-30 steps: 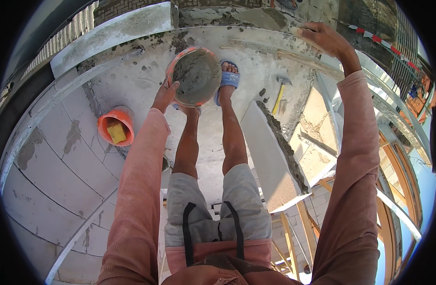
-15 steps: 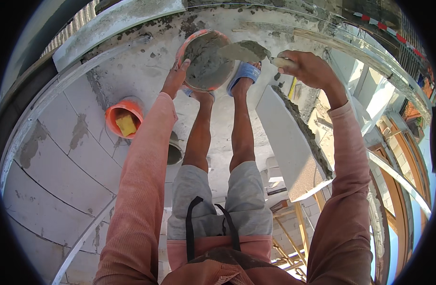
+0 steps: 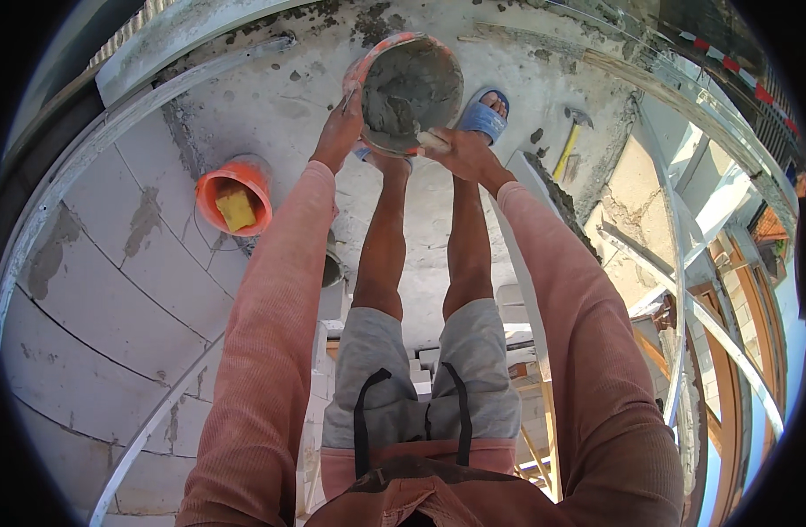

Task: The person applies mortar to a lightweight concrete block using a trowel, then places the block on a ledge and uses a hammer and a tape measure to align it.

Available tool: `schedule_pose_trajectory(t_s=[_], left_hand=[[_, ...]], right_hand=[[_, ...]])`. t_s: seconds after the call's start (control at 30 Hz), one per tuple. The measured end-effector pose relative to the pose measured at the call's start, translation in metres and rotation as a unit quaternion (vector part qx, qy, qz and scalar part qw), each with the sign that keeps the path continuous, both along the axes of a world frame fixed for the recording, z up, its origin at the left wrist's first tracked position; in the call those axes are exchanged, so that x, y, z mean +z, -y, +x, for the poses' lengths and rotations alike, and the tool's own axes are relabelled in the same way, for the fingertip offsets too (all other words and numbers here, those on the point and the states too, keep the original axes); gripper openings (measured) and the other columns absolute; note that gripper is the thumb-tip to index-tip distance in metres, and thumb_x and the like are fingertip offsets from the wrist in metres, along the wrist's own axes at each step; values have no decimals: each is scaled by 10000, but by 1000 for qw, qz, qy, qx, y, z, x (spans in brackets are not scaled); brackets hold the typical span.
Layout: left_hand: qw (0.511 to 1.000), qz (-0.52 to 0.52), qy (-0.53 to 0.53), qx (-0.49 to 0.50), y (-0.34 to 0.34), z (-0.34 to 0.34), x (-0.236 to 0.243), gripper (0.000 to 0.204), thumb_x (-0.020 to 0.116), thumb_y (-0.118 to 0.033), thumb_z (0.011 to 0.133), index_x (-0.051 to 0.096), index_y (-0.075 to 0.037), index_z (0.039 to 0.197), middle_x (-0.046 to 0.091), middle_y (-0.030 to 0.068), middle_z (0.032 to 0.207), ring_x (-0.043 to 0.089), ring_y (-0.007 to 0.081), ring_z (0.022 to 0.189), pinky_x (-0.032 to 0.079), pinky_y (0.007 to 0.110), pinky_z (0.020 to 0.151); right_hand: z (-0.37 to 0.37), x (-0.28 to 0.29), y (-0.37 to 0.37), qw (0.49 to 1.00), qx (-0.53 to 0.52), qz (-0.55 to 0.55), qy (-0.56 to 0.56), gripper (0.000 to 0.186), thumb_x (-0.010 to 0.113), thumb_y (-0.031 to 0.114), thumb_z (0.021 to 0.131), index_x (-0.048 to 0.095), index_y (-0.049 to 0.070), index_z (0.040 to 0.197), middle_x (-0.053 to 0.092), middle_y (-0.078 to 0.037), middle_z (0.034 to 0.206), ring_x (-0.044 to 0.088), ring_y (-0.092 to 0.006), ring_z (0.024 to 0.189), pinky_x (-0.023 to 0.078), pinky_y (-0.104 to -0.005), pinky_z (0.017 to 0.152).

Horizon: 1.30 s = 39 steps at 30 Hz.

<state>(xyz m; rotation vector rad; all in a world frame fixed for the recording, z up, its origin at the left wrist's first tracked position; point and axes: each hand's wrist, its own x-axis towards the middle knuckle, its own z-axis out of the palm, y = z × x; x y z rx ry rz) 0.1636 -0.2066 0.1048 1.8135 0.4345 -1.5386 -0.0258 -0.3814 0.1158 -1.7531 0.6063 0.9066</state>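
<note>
An orange bucket [image 3: 357, 72] of wet grey mortar [image 3: 429, 75] is held out in front of me. My left hand [image 3: 341, 130] grips its left rim. At the near rim my right hand [image 3: 464, 156] is closed around the pale handle of a trowel [image 3: 401, 112]. The trowel's blade lies inside the bucket, coated with mortar and partly hard to tell from it. Beneath my right forearm a pale block [image 3: 519, 230] stands on the floor, with mortar along its upper edge; the sleeve hides much of it.
On the left, a smaller orange bucket [image 3: 208, 186] holds a yellow sponge [image 3: 236, 211] next to a pale block wall [image 3: 113, 307]. A yellow-handled hammer [image 3: 568, 149] lies right of my sandalled foot. Metal and wooden bars [image 3: 728, 338] cross the right side. A dark container sits partly behind my left forearm.
My right hand has swung left and nearer, bringing the mortar-laden trowel from beyond the bucket's right rim down into it. In the picture, the bucket and left hand have shifted slightly right and upward.
</note>
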Motion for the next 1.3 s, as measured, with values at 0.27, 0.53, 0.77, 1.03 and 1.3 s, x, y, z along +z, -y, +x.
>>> schedule_pose_trajectory(t_s=[0.27, 0.53, 0.77, 1.03, 1.3], left_hand=[[1000, -4, -26, 11, 5, 4, 9, 859, 369, -752, 1017, 382, -133, 1613, 504, 103, 1541, 533, 262, 1353, 464, 509, 1105], [999, -24, -14, -44, 1, 17, 2, 863, 381, -746, 1017, 362, -132, 1622, 502, 91, 1547, 509, 261, 1381, 442, 514, 1133], [999, -4, -40, -6, 2, 18, 15, 824, 402, -706, 1023, 347, -168, 1645, 438, 117, 1602, 485, 285, 1397, 469, 494, 1073], [998, -2, -52, 19, -13, 23, 1, 794, 389, -727, 1023, 338, -225, 1636, 444, 36, 1610, 442, 239, 1447, 356, 498, 1185], [993, -10, -38, 110, -37, 16, -21, 720, 454, -620, 1040, 344, -239, 1641, 391, 11, 1641, 387, 239, 1477, 353, 515, 1154]], right_hand=[[18, -21, 5, 979, 118, -149, -68, 455, 647, 446, 912, 687, 146, 1253, 754, -202, 1085, 724, -414, 1025, 575, -508, 893], [-50, 19, 42, 977, 62, -200, 37, 423, 650, 472, 882, 682, 208, 1211, 746, -83, 1147, 731, -365, 968, 583, -497, 850], [-49, -10, 67, 982, 96, -165, -15, 407, 698, 513, 834, 700, 240, 1136, 760, -134, 970, 724, -388, 940, 566, -502, 811], [-11, 36, 97, 984, 145, -107, -13, 453, 699, 539, 841, 708, 224, 1167, 759, -145, 985, 720, -394, 954, 560, -504, 836], [74, 153, 231, 953, 265, -127, 73, 465, 697, 473, 910, 676, 153, 1246, 738, -173, 1057, 692, -403, 985, 536, -469, 875]])
